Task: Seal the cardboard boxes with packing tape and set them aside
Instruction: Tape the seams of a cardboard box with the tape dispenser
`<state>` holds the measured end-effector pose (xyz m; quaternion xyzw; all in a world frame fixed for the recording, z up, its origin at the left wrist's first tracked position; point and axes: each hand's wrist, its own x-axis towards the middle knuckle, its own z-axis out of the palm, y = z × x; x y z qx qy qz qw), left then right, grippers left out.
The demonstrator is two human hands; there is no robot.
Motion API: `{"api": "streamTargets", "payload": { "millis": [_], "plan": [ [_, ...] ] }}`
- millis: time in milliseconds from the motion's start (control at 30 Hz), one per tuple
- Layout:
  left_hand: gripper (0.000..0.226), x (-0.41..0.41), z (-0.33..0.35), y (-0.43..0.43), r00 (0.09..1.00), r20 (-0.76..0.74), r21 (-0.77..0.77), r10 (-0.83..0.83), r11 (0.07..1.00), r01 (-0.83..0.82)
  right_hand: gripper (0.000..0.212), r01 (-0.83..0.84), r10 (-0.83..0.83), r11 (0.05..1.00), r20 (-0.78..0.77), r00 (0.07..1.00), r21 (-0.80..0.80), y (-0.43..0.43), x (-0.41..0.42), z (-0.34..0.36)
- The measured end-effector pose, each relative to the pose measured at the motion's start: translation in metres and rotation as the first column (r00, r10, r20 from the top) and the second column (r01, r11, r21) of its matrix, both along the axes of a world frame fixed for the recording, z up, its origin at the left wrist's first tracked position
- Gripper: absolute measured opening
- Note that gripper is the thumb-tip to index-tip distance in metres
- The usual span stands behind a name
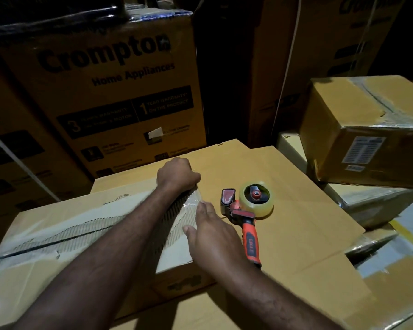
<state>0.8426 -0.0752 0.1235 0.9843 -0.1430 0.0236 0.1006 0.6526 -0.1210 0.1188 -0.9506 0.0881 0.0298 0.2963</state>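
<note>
From my remote seat, the biggest thing I see is the tall printed carton (110, 91) at the back, marked "Crompton Home Appliances", with more dark cartons stacked around it. In front of it lies a broad plain cardboard surface (303, 234), which looks like the top of a large box; it fills the centre and right of the view.

The box being sealed (57, 236) rests on that surface at the left. It runs from the near left corner toward the middle, and its top shows a hatched print and a glossy band of clear tape (191, 201) along the seam. At the far right a smaller taped box (358, 129) carrying a barcode label sits tilted on top of other wrapped boxes (372, 203).

The tape dispenser (246, 211) lies on its side on the broad cardboard, just right of the box being sealed. Its roll of clear tape is at the far end, and its orange and black handle points back toward me.

The left hand (178, 173) sits at the far end of the box with its fingers curled under. I cannot tell whether they are gripping the tape or only pressing down. The right hand (212, 234) lies flat with straight fingers on the box's right top edge, pressing on the tape and touching the dispenser's handle.
</note>
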Motion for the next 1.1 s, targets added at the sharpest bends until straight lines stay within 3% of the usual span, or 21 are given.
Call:
{"api": "streamTargets", "payload": {
  "millis": [400,533,667,733,867,1100],
  "plan": [
    [0.027,0.026,-0.007,-0.002,0.991,-0.122,-0.115,0.058,0.991,-0.072,0.049,0.080,-0.070,0.995,-0.141,0.988,0.067,-0.025,0.101,0.001],
    [0.032,0.036,-0.007,0.006,0.976,-0.204,-0.139,-0.081,0.989,0.053,0.039,0.111,-0.106,0.992,-0.070,0.992,0.067,-0.021,0.125,0.001],
    [0.042,0.049,-0.005,0.030,0.875,-0.394,-0.289,-0.282,0.941,0.173,0.043,0.129,-0.134,0.984,0.034,0.990,0.125,-0.024,0.126,-0.013],
    [0.041,0.049,-0.012,0.035,0.883,-0.367,-0.277,-0.292,0.941,0.196,0.041,0.119,-0.125,0.989,0.065,0.990,0.088,-0.023,0.125,-0.015],
    [0.045,0.048,-0.023,0.028,0.950,-0.170,-0.165,-0.261,0.958,0.234,0.035,0.080,-0.073,0.995,0.108,0.991,-0.065,-0.021,0.118,-0.007],
    [0.048,0.049,-0.028,0.029,0.970,-0.042,-0.125,-0.238,0.965,0.231,0.036,0.028,-0.012,0.993,0.146,0.989,-0.114,-0.025,0.062,-0.005]
  ]
}}
